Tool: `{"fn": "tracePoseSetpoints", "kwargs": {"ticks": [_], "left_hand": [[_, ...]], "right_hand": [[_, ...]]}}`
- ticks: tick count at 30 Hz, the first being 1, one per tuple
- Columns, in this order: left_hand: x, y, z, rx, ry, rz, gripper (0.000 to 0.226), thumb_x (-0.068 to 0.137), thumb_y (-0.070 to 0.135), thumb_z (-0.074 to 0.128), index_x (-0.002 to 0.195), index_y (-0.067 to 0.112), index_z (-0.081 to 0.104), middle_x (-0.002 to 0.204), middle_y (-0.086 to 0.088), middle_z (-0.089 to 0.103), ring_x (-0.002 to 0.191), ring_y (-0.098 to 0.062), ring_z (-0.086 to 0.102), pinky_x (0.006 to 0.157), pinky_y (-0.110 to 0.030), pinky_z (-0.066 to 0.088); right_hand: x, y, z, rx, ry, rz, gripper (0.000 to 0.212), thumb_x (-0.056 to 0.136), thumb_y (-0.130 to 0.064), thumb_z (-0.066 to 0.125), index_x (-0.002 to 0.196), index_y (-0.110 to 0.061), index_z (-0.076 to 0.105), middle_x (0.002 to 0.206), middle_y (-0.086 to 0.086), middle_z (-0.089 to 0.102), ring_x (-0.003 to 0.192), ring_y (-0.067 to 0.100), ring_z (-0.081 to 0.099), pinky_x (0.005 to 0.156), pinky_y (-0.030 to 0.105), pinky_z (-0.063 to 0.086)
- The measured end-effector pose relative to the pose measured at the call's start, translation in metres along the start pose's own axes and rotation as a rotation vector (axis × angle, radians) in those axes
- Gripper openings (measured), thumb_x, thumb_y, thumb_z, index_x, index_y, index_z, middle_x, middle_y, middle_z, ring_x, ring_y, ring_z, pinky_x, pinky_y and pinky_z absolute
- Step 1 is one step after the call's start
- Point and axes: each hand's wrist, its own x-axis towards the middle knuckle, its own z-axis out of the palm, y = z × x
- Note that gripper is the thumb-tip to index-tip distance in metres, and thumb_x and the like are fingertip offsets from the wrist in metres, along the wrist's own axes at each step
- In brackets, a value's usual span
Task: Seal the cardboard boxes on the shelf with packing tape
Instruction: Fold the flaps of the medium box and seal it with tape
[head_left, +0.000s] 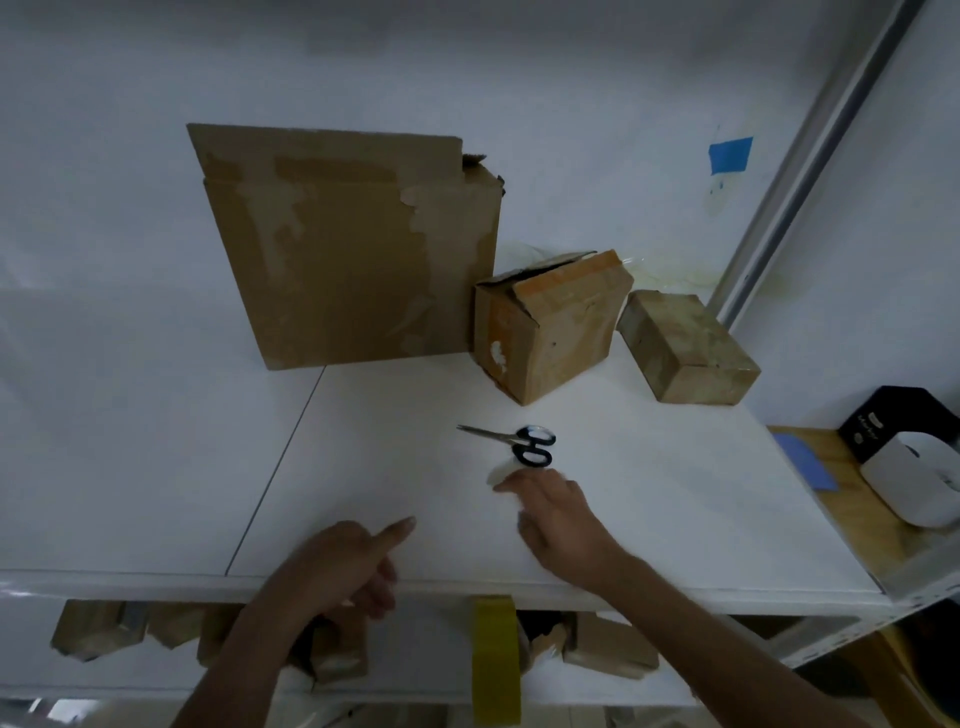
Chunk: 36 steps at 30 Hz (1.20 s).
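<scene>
Three cardboard boxes stand at the back of the white shelf (623, 493): a large box (348, 260) with torn tape marks, a medium box (550, 332) with a loose top flap, and a small closed box (685, 348) at the right. Black-handled scissors (514, 441) lie in front of the medium box. My right hand (556, 514) lies just short of the scissor handles, fingers stretched out and holding nothing. My left hand (337, 566) hovers at the shelf's front edge, index finger extended, other fingers loosely curled, empty. A strip of yellow tape (493, 660) hangs from the shelf's front edge.
Several small cardboard boxes (608, 649) sit on the lower shelf below. At the right, a lower wooden surface (841, 499) carries a white device (914, 483) and a black box (883, 421). A metal upright (779, 208) bounds the shelf's right side.
</scene>
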Motion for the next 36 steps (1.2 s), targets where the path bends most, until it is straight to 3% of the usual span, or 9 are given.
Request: {"fn": "tracePoseSetpoints", "kwargs": {"ticks": [5, 8, 11, 14, 19, 23, 26, 30, 36], "left_hand": [[0.016, 0.033, -0.008, -0.073, 0.213, 0.227, 0.040, 0.096, 0.050, 0.056, 0.089, 0.013, 0.070, 0.074, 0.002, 0.076, 0.073, -0.015, 0.073, 0.066, -0.032, 0.060], [0.027, 0.054, -0.009, -0.006, 0.306, 0.414, 0.029, 0.095, 0.047, 0.059, 0.089, 0.021, 0.069, 0.078, 0.010, 0.075, 0.081, -0.009, 0.071, 0.078, -0.039, 0.060], [0.041, 0.083, -0.007, 0.069, 0.418, 0.545, 0.020, 0.094, 0.044, 0.061, 0.096, 0.024, 0.067, 0.093, 0.011, 0.072, 0.091, -0.008, 0.066, 0.078, -0.029, 0.052], [0.058, 0.114, -0.005, 0.002, 0.454, 0.671, 0.020, 0.091, 0.034, 0.069, 0.105, 0.021, 0.065, 0.106, 0.008, 0.068, 0.101, -0.009, 0.062, 0.080, -0.024, 0.045], [0.100, 0.163, -0.006, -0.161, 0.373, 0.754, 0.067, 0.073, 0.036, 0.085, 0.130, 0.025, 0.053, 0.125, 0.003, 0.058, 0.117, -0.016, 0.056, 0.095, -0.038, 0.049], [0.133, 0.193, 0.006, -0.106, 0.323, 0.717, 0.119, 0.055, 0.044, 0.094, 0.150, 0.031, 0.023, 0.153, -0.009, 0.033, 0.135, -0.029, 0.042, 0.106, -0.042, 0.043], [0.149, 0.206, 0.017, -0.069, 0.275, 0.752, 0.129, 0.061, 0.029, 0.094, 0.154, 0.033, 0.004, 0.160, -0.006, 0.018, 0.141, -0.031, 0.035, 0.104, -0.043, 0.044], [0.168, 0.216, 0.020, -0.074, 0.324, 0.801, 0.138, 0.046, 0.042, 0.098, 0.145, 0.049, 0.003, 0.157, 0.004, 0.020, 0.142, -0.027, 0.029, 0.105, -0.054, 0.044], [0.179, 0.221, 0.030, 0.065, 0.416, 0.710, 0.141, 0.056, 0.044, 0.094, 0.154, 0.024, -0.005, 0.159, -0.015, 0.012, 0.143, -0.039, 0.024, 0.107, -0.053, 0.037]], "right_hand": [[0.031, 0.039, -0.006, -0.180, -0.211, 0.310, 0.066, 0.096, -0.055, 0.028, 0.155, -0.030, 0.012, 0.162, -0.002, 0.015, 0.150, 0.020, 0.010, 0.119, 0.052, 0.013], [0.026, 0.056, -0.004, -0.268, -0.194, 0.362, 0.068, 0.093, -0.064, 0.021, 0.152, -0.030, 0.027, 0.154, -0.009, 0.035, 0.143, 0.019, 0.032, 0.115, 0.047, 0.027], [0.015, 0.066, -0.011, -0.409, -0.076, 0.305, 0.055, 0.093, -0.056, 0.033, 0.138, -0.029, 0.052, 0.133, -0.012, 0.058, 0.126, 0.020, 0.053, 0.099, 0.044, 0.045], [0.002, 0.072, -0.026, -0.517, 0.023, 0.376, 0.050, 0.089, -0.055, 0.038, 0.121, -0.027, 0.065, 0.116, -0.010, 0.067, 0.119, 0.020, 0.058, 0.094, 0.044, 0.046], [-0.028, 0.087, -0.050, -0.528, 0.103, 0.811, 0.055, 0.082, -0.073, 0.045, 0.100, -0.026, 0.067, 0.103, -0.008, 0.069, 0.110, 0.017, 0.058, 0.090, 0.038, 0.045], [-0.051, 0.102, -0.047, -0.418, 0.297, 0.797, 0.039, 0.075, -0.054, 0.062, 0.088, -0.017, 0.065, 0.087, 0.000, 0.068, 0.091, 0.026, 0.064, 0.075, 0.039, 0.051], [-0.059, 0.108, -0.038, -0.379, 0.425, 0.761, 0.050, 0.077, -0.056, 0.049, 0.099, -0.014, 0.065, 0.092, 0.002, 0.068, 0.089, 0.028, 0.064, 0.079, 0.040, 0.052], [-0.059, 0.109, -0.037, -0.366, 0.421, 0.788, 0.052, 0.085, -0.057, 0.044, 0.104, -0.013, 0.063, 0.099, 0.004, 0.067, 0.095, 0.027, 0.062, 0.087, 0.041, 0.049], [-0.059, 0.113, -0.035, -0.390, 0.357, 0.809, 0.047, 0.090, -0.055, 0.046, 0.111, -0.016, 0.060, 0.105, 0.001, 0.064, 0.101, 0.024, 0.057, 0.092, 0.039, 0.046]]}}
